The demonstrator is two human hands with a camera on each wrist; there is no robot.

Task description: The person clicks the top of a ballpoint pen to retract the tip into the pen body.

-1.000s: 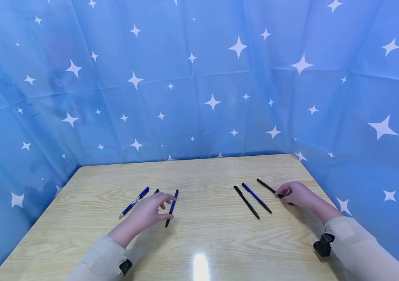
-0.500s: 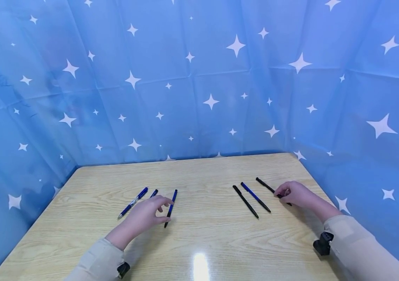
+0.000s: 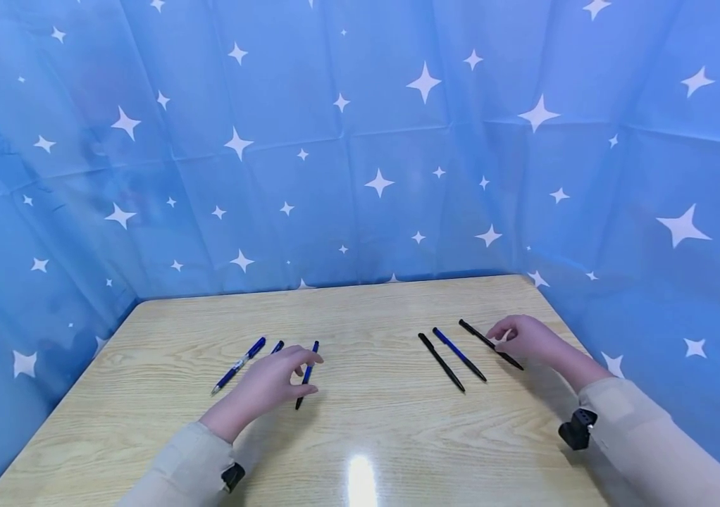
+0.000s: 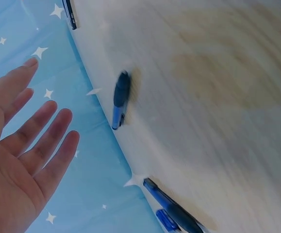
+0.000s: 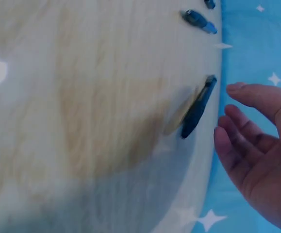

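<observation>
The table (image 3: 366, 408) holds 3 pens (image 3: 442, 362) toward each side edge, perhaps spaced for easy grasping, while our left hand (image 3: 266, 384) and right hand (image 3: 528, 339) hover, loosely spread.

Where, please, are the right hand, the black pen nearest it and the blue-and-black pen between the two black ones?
Right hand (image 3: 525, 338): head view, back of hand.
Black pen (image 5: 196, 110): right wrist view, mid-barrel.
Blue-and-black pen (image 3: 459, 354): head view, mid-barrel.

White glare (image 3: 361, 482) on table (image 3: 366, 366), hazy wrist views
</observation>
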